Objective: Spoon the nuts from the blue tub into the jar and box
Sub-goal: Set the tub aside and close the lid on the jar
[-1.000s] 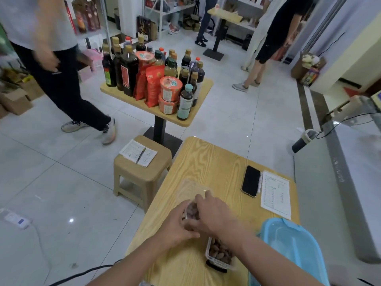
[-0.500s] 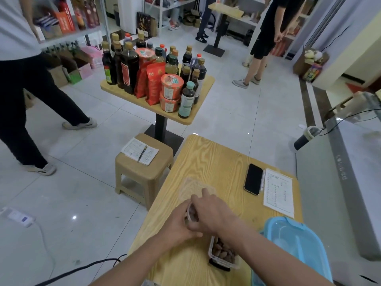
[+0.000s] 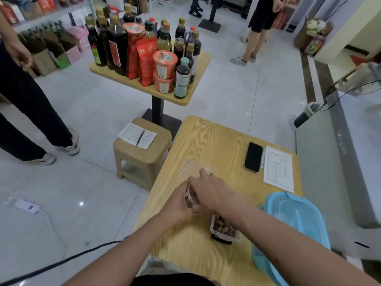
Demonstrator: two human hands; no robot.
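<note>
Both my hands wrap the small jar [image 3: 191,198]—left hand [image 3: 177,205] gripping its side, right hand [image 3: 210,195] curled over its top—nut box [image 3: 224,229] just beside, blue tub [image 3: 292,228] right; probably capping, next twist snug.

1. Our forearms reach forward and converge, bare to the elbow.
2. Our left hand [image 3: 179,205] curls its fingers round something small.
3. Our right hand [image 3: 210,194] lies knuckles up, fingers bent, touching the left.
</note>
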